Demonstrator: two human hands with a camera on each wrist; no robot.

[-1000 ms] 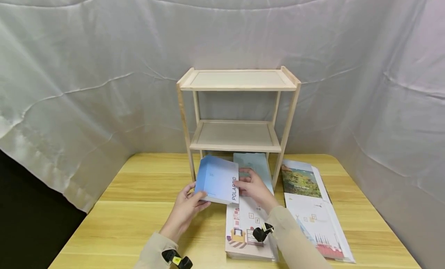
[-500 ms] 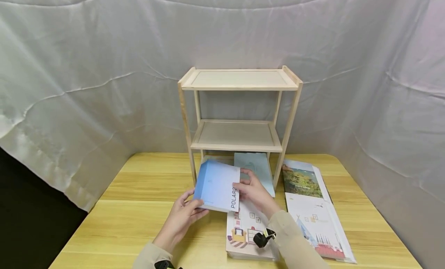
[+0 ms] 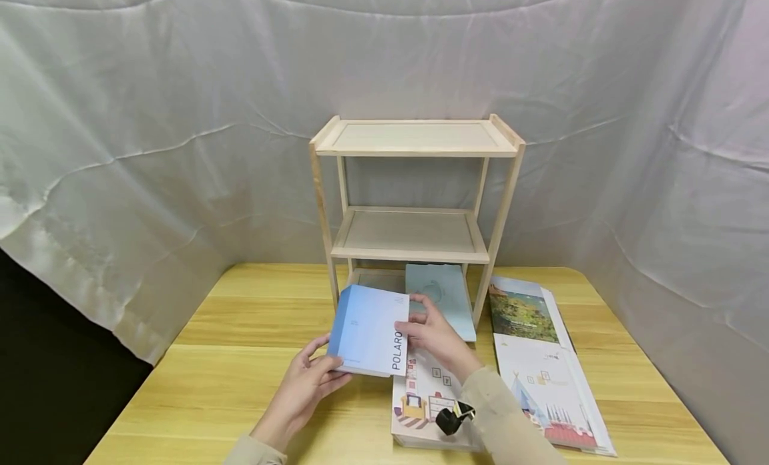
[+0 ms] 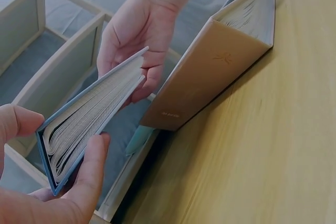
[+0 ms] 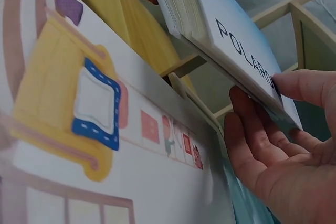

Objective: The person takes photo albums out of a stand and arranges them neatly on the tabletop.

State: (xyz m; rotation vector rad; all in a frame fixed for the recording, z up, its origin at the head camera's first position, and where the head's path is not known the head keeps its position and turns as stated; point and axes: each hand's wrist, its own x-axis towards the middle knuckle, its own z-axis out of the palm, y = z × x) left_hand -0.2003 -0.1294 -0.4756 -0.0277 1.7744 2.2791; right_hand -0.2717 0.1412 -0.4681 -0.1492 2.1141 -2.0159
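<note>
Both hands hold a blue-to-white photo album (image 3: pixel 372 328) lettered "POLAROID", tilted above the table in front of the shelf. My left hand (image 3: pixel 306 381) grips its lower left corner by the spine, thumb on the cover. My right hand (image 3: pixel 435 338) pinches the opposite edge, thumb over the lettering and fingers beneath. In the left wrist view the album's page block (image 4: pixel 92 114) faces the camera, its pages slightly fanned. Below the right hand lies a thick white album (image 3: pixel 435 411) with a drawn room scene; its upper part is hidden by the held album and hand.
A three-tier wooden shelf (image 3: pixel 411 255) stands at the back of the wooden table (image 3: pixel 240 358). A pale blue book (image 3: pixel 444 298) reaches onto its bottom tier. To the right lie an album with a tree photo (image 3: pixel 523 315) and a white illustrated album (image 3: pixel 549 391).
Both hands have brought the blue album down and nearer to the body, slightly to the left. More of the pale blue book and the bottom tier shows behind it.
</note>
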